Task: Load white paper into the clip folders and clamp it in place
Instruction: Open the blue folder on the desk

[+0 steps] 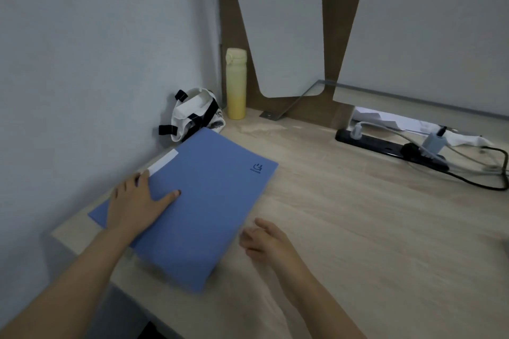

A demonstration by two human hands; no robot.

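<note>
Closed folder (198, 201) on tabletop (358, 228) at left, bag (192, 115) and bottle (236, 84) behind it, power strip (391, 150) far right.

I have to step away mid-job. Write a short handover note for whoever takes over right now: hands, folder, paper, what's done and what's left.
Left hand: flat on the closed blue folder, near its spine; no grip on anything.
Right hand: empty, beside the folder's right edge, above the desk.
Folder lies closed at the desk's left edge, by the wall. Whether it holds paper cannot be told.
Loose white paper lies at the back, behind the power strip.
Left: open folder, check or load paper, clamp.
</note>
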